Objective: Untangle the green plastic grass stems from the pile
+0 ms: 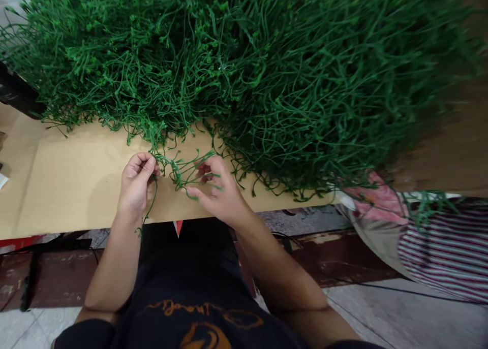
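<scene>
Pinched in the left hand (136, 184), the green sprig (176, 173) runs crosswise, fanning rightward into the half-open right hand (224, 192).

Left of the frame's centre, my left hand (137, 179) pinched a green sprig (175, 172), while my right hand (219, 189), loosely curled, sat at its splayed side. A heap of green strands (229, 74) filled the top, tan cardboard (68, 176) spread below, and striped fabric (446, 252) showed lower right.
</scene>
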Tool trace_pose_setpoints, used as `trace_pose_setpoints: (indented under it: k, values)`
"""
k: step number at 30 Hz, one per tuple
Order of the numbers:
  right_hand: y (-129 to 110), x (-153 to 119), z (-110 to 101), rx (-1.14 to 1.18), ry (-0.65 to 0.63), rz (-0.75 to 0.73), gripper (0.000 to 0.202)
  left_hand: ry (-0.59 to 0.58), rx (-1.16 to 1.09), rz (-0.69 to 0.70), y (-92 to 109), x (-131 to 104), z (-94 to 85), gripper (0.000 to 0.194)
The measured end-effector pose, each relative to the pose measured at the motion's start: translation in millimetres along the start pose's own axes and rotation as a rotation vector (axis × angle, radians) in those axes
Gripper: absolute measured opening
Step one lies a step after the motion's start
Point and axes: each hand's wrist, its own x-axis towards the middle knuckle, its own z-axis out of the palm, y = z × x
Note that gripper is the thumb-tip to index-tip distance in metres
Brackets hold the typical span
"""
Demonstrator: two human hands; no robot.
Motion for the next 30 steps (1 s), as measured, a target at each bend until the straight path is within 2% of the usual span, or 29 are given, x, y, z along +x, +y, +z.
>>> trace_pose_setpoints:
  k: [5,13,15,18,20,22,25,30]
  values:
    - [2.9,9.2,15.7,0.09,-0.093,-0.039,0.023,0.044,0.046,0.095,-1.2,-0.2,-1.2,0.023]
    - [1.8,18.4,16.6,0.307,-0.107,0.146,0.033,0.057,0.123,0.11,-0.8,-2.0,-4.6,0.024]
    - [-1.7,21.9,14.3,0.447,-0.084,0.237,0.03,0.06,0.172,0.117,-1.8,-2.1,-7.5,0.024]
    - [-8.8,28.1,11.7,0.775,-0.057,0.458,0.024,0.06,0.256,0.174,-3.9,-1.6,-11.9,0.024]
    - [-13.7,32.2,10.7,0.963,-0.077,0.615,0.023,0.071,0.305,0.234,-4.6,-0.9,-13.5,0.024]
    - [-17.1,35.2,10.3,1.053,-0.121,0.703,0.029,0.096,0.351,0.278,-3.4,0.2,-14.4,0.024]
    - [-16.1,36.8,10.1,1.051,-0.16,0.718,0.035,0.165,0.384,0.34,1.6,3.6,-17.3,0.022]
    - [-1.9,33.7,11.9,0.853,-0.082,0.553,0.037,0.281,0.376,0.458,7.7,10.5,-24.7,0.02]
